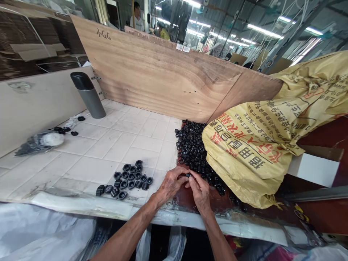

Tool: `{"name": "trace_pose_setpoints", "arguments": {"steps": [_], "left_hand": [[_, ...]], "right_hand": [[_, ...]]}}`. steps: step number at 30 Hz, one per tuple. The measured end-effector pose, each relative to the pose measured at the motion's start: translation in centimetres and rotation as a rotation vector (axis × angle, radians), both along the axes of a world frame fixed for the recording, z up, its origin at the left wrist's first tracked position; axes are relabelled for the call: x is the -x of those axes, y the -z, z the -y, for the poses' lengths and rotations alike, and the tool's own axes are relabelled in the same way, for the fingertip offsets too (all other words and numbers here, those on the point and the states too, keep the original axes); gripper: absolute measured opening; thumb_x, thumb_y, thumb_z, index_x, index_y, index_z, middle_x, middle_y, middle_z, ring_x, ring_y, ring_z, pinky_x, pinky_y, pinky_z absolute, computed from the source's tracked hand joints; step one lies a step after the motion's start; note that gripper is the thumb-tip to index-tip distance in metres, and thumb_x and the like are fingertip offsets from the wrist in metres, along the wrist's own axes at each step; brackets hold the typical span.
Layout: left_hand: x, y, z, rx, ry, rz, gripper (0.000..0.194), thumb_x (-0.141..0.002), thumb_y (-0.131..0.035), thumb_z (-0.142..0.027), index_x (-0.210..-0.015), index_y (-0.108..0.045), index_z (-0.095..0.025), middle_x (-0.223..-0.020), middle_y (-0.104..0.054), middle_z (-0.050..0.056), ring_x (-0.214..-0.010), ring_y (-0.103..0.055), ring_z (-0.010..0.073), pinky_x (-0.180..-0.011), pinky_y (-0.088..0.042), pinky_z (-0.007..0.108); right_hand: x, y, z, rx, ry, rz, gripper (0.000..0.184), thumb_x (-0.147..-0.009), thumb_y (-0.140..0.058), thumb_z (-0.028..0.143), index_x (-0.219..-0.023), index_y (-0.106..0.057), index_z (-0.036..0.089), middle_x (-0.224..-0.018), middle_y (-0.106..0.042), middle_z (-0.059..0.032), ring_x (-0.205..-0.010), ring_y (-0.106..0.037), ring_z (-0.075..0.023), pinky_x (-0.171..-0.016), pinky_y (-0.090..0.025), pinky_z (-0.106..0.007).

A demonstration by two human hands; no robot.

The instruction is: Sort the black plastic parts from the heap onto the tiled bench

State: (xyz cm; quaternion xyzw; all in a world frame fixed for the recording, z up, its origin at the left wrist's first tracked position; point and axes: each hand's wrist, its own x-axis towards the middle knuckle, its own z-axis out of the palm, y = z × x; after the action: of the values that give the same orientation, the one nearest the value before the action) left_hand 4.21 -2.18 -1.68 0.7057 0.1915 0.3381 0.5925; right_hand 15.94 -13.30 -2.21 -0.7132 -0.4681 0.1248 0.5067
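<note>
Fingers of left hand and right hand are pinching a small black part, lower centre, probably light, rigid, best gripped edgewise.

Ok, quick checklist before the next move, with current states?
1. Left hand on the black piece: ok, fingertips on it.
2. Right hand on the same piece: ok, fingertips meet the left's there.
3. Piece whole and facing right: cannot tell, fingers hide most of it.
4. Caps on the tiles clear of both hands: ok, visible gap.
5. Pile clear of the sack: not ok, they touch.
6. Bottle standing, lid on: ok.
</note>
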Motion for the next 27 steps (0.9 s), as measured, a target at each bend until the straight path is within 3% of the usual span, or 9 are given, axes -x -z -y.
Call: {"name": "trace_pose_setpoints", "arguments": {"steps": [3, 6, 9, 12, 15, 17, 20, 24, 27], "left_hand": [[-0.02, 0.19, -0.05, -0.020, 0.026, 0.010, 0.016, -0.088, -0.064, -0.021, -0.101, -0.072, -0.020, -0.100, -0.074, 0.005, -0.095, -0.069, 0.0200, -0.091, -0.054, 0.034], [-0.15, 0.64, -0.12, -0.039, 0.031, 0.028, 0.021, -0.085, -0.065, -0.017, -0.104, -0.072, -0.019, -0.104, -0.074, 0.006, -0.098, -0.068, 0.0209, -0.094, -0.053, 0.036], [-0.18, 0.78, -0.15, -0.006, 0.012, 0.012, 0.024, -0.083, -0.065, -0.015, -0.106, -0.071, -0.020, -0.107, -0.073, 0.006, -0.101, -0.069, 0.0213, -0.094, -0.054, 0.036], [-0.02, 0.46, -0.15, 0.024, 0.008, -0.014, 0.024, -0.084, -0.063, -0.016, -0.106, -0.071, -0.021, -0.107, -0.074, 0.006, -0.101, -0.069, 0.0214, -0.095, -0.054, 0.037], [0.13, 0.23, -0.14, 0.021, 0.023, -0.028, 0.025, -0.084, -0.061, -0.013, -0.106, -0.070, -0.020, -0.107, -0.074, 0.006, -0.101, -0.069, 0.0210, -0.096, -0.054, 0.037], [0.13, 0.29, -0.14, 0.018, 0.021, -0.034, 0.027, -0.083, -0.061, -0.012, -0.107, -0.070, -0.020, -0.108, -0.074, 0.005, -0.102, -0.069, 0.0210, -0.095, -0.054, 0.036], [0.06, 0.57, -0.14, 0.016, 0.001, -0.033, 0.028, -0.082, -0.061, -0.011, -0.108, -0.069, -0.020, -0.109, -0.073, 0.006, -0.103, -0.069, 0.0211, -0.095, -0.054, 0.036], [0.02, 0.79, -0.20, 0.030, -0.001, -0.025, 0.028, -0.083, -0.061, -0.011, -0.108, -0.069, -0.019, -0.109, -0.073, 0.006, -0.104, -0.068, 0.0210, -0.095, -0.054, 0.036], [0.07, 0.75, -0.25, 0.044, 0.005, -0.013, 0.026, -0.084, -0.060, -0.012, -0.107, -0.069, -0.020, -0.111, -0.072, 0.006, -0.103, -0.068, 0.0205, -0.094, -0.055, 0.035]], "right_hand": [[-0.09, 0.14, -0.12, 0.049, 0.065, 0.071, 0.032, -0.096, -0.053, 0.044, -0.091, -0.073, 0.019, -0.057, -0.065, 0.0012, -0.051, -0.060, -0.0160, -0.060, -0.050, -0.027], [-0.12, 0.34, -0.23, 0.071, 0.154, 0.133, 0.046, -0.098, -0.050, 0.046, -0.063, -0.064, 0.020, -0.046, -0.054, 0.0024, -0.044, -0.050, -0.0135, -0.053, -0.043, -0.026], [-0.03, 0.35, -0.10, 0.010, 0.168, 0.051, 0.035, -0.098, -0.050, 0.044, -0.098, -0.072, 0.016, -0.059, -0.062, 0.0010, -0.050, -0.054, -0.0146, -0.057, -0.047, -0.026], [0.01, 0.25, 0.06, -0.028, 0.076, -0.013, 0.039, -0.096, -0.055, 0.042, -0.126, -0.063, 0.019, -0.081, -0.070, -0.0031, -0.063, -0.062, -0.0165, -0.063, -0.052, -0.028], [-0.04, 0.21, -0.01, 0.035, 0.081, 0.023, 0.031, -0.096, -0.055, 0.044, -0.098, -0.072, 0.018, -0.064, -0.064, -0.0001, -0.054, -0.058, -0.0155, -0.057, -0.048, -0.026], [-0.08, 0.21, -0.12, 0.055, 0.144, 0.007, 0.038, -0.098, -0.049, 0.046, -0.085, -0.071, 0.018, -0.054, -0.057, 0.0026, -0.047, -0.052, -0.0140, -0.052, -0.044, -0.025], [-0.09, 0.15, -0.12, 0.040, 0.134, -0.024, 0.038, -0.099, -0.047, 0.047, -0.089, -0.070, 0.018, -0.058, -0.060, 0.0019, -0.052, -0.056, -0.0147, -0.055, -0.045, -0.025], [-0.06, -0.01, 0.18, 0.060, 0.109, 0.030, 0.041, -0.097, -0.050, 0.046, -0.069, -0.065, 0.019, -0.057, -0.058, 0.0009, -0.055, -0.055, -0.0152, -0.056, -0.044, -0.026], [-0.10, -0.08, 0.34, 0.038, 0.088, -0.001, 0.031, -0.095, -0.055, 0.045, -0.081, -0.066, 0.019, -0.065, -0.061, 0.0007, -0.060, -0.056, -0.0156, -0.058, -0.044, -0.025]]}}
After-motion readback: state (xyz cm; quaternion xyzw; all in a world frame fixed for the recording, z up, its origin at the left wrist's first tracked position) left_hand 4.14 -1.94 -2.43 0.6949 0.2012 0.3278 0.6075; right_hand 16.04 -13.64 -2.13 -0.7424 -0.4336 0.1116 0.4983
